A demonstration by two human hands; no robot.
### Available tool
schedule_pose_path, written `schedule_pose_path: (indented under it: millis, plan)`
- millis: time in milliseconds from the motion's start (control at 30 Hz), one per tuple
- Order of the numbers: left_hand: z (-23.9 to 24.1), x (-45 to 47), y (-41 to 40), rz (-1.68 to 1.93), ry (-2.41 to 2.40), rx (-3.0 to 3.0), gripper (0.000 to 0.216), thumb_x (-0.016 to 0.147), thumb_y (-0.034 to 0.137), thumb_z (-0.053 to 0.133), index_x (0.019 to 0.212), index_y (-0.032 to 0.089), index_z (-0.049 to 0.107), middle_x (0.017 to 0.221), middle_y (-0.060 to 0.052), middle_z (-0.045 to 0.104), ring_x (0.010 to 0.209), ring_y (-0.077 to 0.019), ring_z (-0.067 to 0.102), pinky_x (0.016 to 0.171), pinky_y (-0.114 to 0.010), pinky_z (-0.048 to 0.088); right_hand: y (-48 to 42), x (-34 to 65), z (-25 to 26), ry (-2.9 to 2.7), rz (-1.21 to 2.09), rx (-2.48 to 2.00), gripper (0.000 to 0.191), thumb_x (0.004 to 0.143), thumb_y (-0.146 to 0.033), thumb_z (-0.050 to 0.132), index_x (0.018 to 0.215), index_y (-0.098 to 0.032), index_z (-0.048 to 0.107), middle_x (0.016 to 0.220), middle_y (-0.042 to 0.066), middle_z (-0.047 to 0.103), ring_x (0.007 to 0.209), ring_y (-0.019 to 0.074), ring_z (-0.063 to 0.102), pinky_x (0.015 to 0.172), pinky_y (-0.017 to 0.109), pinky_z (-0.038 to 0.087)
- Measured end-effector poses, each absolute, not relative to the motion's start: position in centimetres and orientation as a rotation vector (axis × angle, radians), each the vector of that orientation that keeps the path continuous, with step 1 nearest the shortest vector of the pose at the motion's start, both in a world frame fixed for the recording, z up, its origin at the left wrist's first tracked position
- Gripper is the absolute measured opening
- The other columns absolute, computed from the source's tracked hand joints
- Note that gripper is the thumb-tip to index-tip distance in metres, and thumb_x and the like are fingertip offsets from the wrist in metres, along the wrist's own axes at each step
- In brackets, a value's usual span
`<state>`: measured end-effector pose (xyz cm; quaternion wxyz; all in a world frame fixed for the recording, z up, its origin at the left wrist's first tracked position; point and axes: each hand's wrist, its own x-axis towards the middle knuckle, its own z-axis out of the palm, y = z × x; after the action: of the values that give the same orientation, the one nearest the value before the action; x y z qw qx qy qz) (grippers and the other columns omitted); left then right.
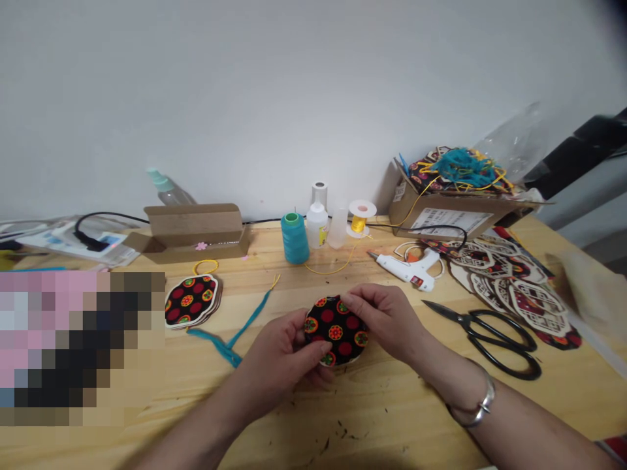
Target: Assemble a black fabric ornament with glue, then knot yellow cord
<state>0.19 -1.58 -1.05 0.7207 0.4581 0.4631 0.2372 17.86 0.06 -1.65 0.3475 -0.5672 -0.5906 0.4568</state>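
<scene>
A round black fabric piece (336, 331) with red dots and bright flower medallions is held up over the table between both my hands. My left hand (289, 352) grips its lower left edge, thumb on the front and fingers behind. At the upper right edge, my right hand (386, 316) pinches it between thumb and fingers. Left of my hands lies a teal tassel cord (249, 323) with a yellow end loop. Beyond it sits a small stack of similar patterned pieces (192, 301) with pale scalloped borders. What is behind the held piece is hidden.
Black scissors (482, 333) and a white glue gun (409, 269) lie to the right, near cut patterned pieces (514, 281). At the back stand a teal thread cone (294, 240), a white bottle (317, 225), a yellow thread spool (360, 222), an open cardboard box (196, 228) and a filled carton (441, 212).
</scene>
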Motion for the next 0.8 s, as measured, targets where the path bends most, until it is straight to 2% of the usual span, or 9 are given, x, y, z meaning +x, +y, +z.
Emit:
schedule_pose_path:
  millis: [167, 267, 333, 467, 567, 733, 800]
  plan:
    - [-0.66, 0.09, -1.33, 0.498, 1.01, 0.98, 0.022, 0.073, 0.029, 0.062, 0.093, 0.02, 0.057, 0.075, -0.001, 0.067, 0.056, -0.0135, 0.062, 0.055, -0.026, 0.05, 0.13, 17.94, -1.48, -1.538, 1.168, -1.49, 0.028, 0.078, -0.037, 0.05, 0.063, -0.016, 0.061, 0.056, -0.001, 0.05, 0.055, 0.0106, 0.041, 0.049, 0.021, 0.034]
    - [-0.41, 0.03, -1.08, 0.576, 0.991, 1.0, 0.024, 0.075, 0.035, 0.059, 0.092, 0.019, 0.061, 0.075, -0.001, 0.066, 0.065, -0.0151, 0.061, 0.058, -0.025, 0.049, 0.11, 17.95, -1.39, -1.537, 1.169, -1.502, 0.028, 0.078, -0.037, 0.051, 0.064, -0.016, 0.061, 0.057, -0.001, 0.051, 0.055, 0.0108, 0.042, 0.05, 0.021, 0.035]
    - [-0.43, 0.0, -0.96, 0.641, 1.061, 1.021, 0.024, 0.075, 0.038, 0.058, 0.087, 0.018, 0.064, 0.072, -0.001, 0.066, 0.066, -0.0154, 0.06, 0.058, -0.024, 0.048, 0.07, 17.89, -1.38, -1.542, 1.167, -1.51, 0.028, 0.078, -0.038, 0.051, 0.063, -0.016, 0.06, 0.056, -0.001, 0.051, 0.055, 0.0107, 0.042, 0.05, 0.021, 0.035]
    - [-0.77, -0.09, -0.98, 0.686, 1.214, 1.116, 0.022, 0.074, 0.036, 0.06, 0.069, 0.016, 0.065, 0.058, 0.002, 0.061, 0.055, -0.0112, 0.054, 0.051, -0.02, 0.044, -0.02, 17.73, -1.49, -1.565, 1.16, -1.503, 0.029, 0.078, -0.038, 0.051, 0.061, -0.016, 0.059, 0.055, -0.001, 0.05, 0.054, 0.01, 0.041, 0.049, 0.02, 0.034]
    - [-1.07, -0.15, -1.11, 0.71, 1.24, 1.146, 0.023, 0.074, 0.035, 0.06, 0.064, 0.015, 0.064, 0.054, 0.002, 0.058, 0.052, -0.0101, 0.051, 0.048, -0.018, 0.041, -0.01, 17.72, -1.61, -1.562, 1.162, -1.487, 0.03, 0.078, -0.038, 0.051, 0.06, -0.015, 0.059, 0.054, -0.002, 0.049, 0.053, 0.0095, 0.041, 0.048, 0.02, 0.033]
    - [-1.31, -0.12, -1.18, 0.739, 1.133, 0.931, 0.031, 0.078, 0.043, 0.052, 0.075, 0.015, 0.066, 0.063, -0.001, 0.065, 0.059, -0.0155, 0.058, 0.056, -0.027, 0.05, 0.14, 17.82, -1.73, -1.524, 1.161, -1.511, 0.029, 0.077, -0.038, 0.051, 0.063, -0.014, 0.06, 0.055, -0.002, 0.05, 0.054, 0.0094, 0.041, 0.048, 0.02, 0.033]
    - [-1.33, -0.02, -1.15, 0.71, 1.089, 0.898, 0.027, 0.076, 0.04, 0.057, 0.083, 0.016, 0.066, 0.067, -0.002, 0.067, 0.062, -0.0162, 0.061, 0.058, -0.028, 0.051, 0.21, 17.81, -1.75, -1.511, 1.166, -1.519, 0.029, 0.077, -0.038, 0.052, 0.064, -0.014, 0.061, 0.056, -0.001, 0.051, 0.054, 0.0097, 0.042, 0.049, 0.02, 0.034]
